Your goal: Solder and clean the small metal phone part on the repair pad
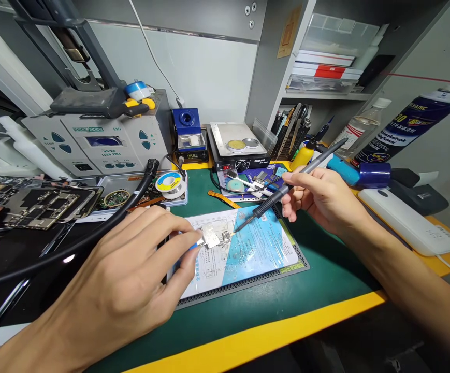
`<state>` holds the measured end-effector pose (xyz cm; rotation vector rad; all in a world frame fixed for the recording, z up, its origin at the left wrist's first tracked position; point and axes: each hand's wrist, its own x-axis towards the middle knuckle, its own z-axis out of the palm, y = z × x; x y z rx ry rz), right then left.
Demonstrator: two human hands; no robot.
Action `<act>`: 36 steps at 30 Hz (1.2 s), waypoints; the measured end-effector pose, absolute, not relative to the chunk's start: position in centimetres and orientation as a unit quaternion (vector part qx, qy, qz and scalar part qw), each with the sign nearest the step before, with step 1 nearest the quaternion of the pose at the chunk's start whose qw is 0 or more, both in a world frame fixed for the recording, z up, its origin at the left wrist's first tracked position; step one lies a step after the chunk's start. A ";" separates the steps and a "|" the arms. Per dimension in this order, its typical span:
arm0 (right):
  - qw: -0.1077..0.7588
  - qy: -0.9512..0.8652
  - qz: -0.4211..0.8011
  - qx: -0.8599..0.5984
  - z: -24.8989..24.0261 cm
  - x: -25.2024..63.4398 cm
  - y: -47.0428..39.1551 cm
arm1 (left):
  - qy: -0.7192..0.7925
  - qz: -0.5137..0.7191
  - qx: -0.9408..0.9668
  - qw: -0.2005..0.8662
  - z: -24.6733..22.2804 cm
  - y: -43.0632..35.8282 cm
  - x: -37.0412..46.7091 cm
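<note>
My left hand [131, 264] comes in from the lower left, thumb and fingertips closed on a small circuit board [226, 238] with a pale silver metal plate [210, 236]. A bit of blue shows at the fingertips. My right hand [314, 197] grips a dark grey pen-shaped tool [273, 202] between thumb and fingers, its ribbed part toward the work. The tool's thin end points down and left, close to the board; whether it touches I cannot tell. Beneath both lies a printed blue and white sheet [261, 254] on a dark perforated mat.
A hot air station [108, 134] stands at the back left, and its black hose [104, 228] crosses the left side. A solder spool [170, 184], a heating plate [232, 134] and a blue spray can [407, 124] stand around the mat. Circuit boards [34, 202] pile up left.
</note>
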<state>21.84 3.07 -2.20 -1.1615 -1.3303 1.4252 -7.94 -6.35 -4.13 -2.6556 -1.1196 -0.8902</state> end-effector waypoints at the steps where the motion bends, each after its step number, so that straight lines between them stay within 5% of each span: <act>1: 0.422 -0.531 0.571 -0.463 -2.2 21.8 3.1 | -0.370 -0.294 -0.879 0.063 -4.1 -6.4 -7.9; 23: 0.462 -0.489 0.573 -0.469 -1.5 22.1 3.0 | -0.496 -0.205 -0.843 -0.037 -3.2 -6.4 -9.8; 36: 0.491 -0.476 0.578 -0.445 -0.9 22.3 2.7 | -0.623 -0.305 -0.603 -0.395 -1.2 -5.5 -8.6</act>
